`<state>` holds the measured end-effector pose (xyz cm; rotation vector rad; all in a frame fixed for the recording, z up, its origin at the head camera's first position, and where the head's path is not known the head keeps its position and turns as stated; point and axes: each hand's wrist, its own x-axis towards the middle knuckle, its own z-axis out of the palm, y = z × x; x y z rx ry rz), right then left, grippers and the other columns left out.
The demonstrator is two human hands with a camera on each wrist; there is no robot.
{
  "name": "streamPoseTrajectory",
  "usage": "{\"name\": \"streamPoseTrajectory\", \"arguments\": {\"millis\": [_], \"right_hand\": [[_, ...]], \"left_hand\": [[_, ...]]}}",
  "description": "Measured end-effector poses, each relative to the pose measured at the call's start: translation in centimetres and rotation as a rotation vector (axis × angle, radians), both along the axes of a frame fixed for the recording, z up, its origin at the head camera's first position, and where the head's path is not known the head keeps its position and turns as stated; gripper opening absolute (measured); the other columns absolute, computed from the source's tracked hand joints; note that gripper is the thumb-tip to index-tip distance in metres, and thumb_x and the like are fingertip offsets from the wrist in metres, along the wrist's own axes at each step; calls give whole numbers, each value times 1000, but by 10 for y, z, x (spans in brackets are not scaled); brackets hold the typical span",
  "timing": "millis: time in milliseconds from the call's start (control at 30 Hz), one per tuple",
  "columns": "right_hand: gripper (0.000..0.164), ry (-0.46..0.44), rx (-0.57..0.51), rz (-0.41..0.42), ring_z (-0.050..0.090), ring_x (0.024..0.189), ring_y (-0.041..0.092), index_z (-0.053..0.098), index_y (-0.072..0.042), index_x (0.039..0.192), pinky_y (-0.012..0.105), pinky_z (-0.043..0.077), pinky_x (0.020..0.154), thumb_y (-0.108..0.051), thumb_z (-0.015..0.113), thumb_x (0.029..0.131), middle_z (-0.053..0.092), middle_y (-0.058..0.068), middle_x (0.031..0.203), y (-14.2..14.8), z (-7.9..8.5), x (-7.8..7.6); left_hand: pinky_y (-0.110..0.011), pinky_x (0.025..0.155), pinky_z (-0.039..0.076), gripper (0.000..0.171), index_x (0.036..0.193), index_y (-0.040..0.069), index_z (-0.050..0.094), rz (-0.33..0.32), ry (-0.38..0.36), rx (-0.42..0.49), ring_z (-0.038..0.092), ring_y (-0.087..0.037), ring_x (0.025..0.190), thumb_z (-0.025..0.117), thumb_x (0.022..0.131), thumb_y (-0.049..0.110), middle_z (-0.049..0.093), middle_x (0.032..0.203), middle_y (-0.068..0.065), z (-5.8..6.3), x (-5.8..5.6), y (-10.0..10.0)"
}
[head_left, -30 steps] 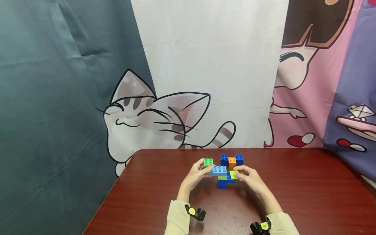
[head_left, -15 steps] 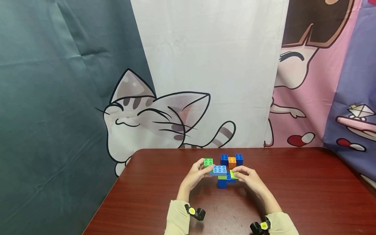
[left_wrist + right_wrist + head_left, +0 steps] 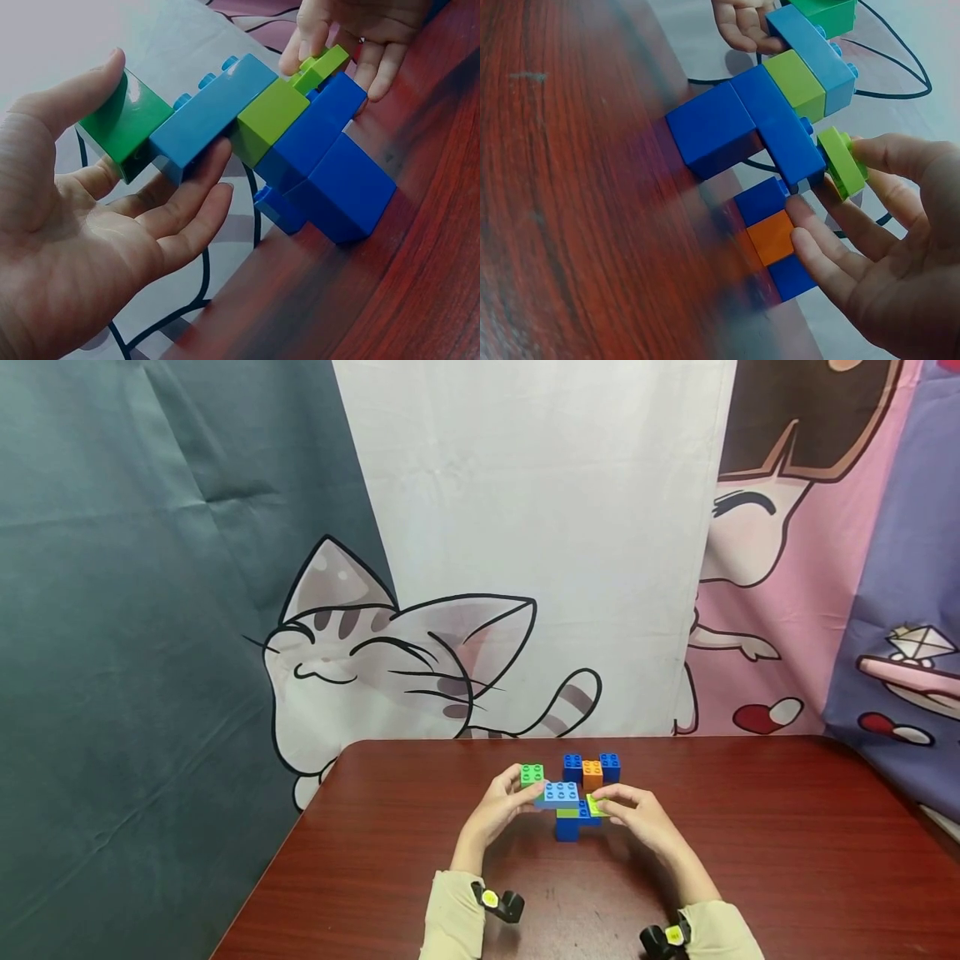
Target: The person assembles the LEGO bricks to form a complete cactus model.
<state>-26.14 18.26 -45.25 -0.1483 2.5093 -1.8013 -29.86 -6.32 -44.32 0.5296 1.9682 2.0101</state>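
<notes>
My left hand grips a green toy brick between thumb and fingers, with other fingertips under the light blue brick joined to it. The light blue brick sits on a lime brick. Below that are a long dark blue brick and a dark blue block at the bottom. Over the free end of the long blue brick, my right hand pinches a thin lime brick. In the right wrist view this lime brick looks tilted; whether it is seated cannot be told.
Behind the build stands a row with an orange brick between two dark blue bricks. My right fingers pass near it. The brown table ends at a printed cloth behind.
My right fingers have shifted slightly over the thin lime brick, covering more of it. The left hand and the rest of the build stay still.
</notes>
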Motion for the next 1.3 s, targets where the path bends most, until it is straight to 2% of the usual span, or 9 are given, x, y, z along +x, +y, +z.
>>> {"name": "streamPoseTrajectory", "arguments": {"millis": [267, 400, 733, 1300], "right_hand": [[27, -24, -68, -7, 65, 92, 20, 61, 4, 115, 40, 58, 86, -15, 60, 95, 61, 24, 119, -2, -3, 0], [26, -27, -66, -17, 64, 90, 19, 60, 4, 115, 39, 59, 84, -14, 59, 95, 62, 22, 117, -3, -4, -1], [31, -31, -57, -33, 63, 90, 18, 58, 3, 114, 37, 59, 83, -22, 62, 96, 63, 19, 112, -7, -5, -3], [29, -26, -118, 3, 63, 84, 19, 53, 4, 114, 27, 59, 74, -18, 59, 97, 61, 17, 108, -9, -7, -5]], "left_hand": [[-31, 90, 56, 40, 122, 5, 50, 5, -20, 7, 63, -15, 96, 65, 94, 27, 64, 113, -12, 1, 1, 1], [-31, 90, 56, 39, 122, 4, 50, 1, -18, 14, 63, -15, 96, 65, 94, 27, 64, 113, -12, 1, 1, 0], [-31, 90, 56, 41, 123, 5, 50, 5, -23, 11, 63, -15, 97, 65, 93, 28, 64, 113, -10, 1, 1, 0], [-30, 89, 56, 39, 122, 4, 50, 1, -20, 17, 63, -14, 96, 65, 94, 27, 64, 113, -12, 0, -1, 0]]}}
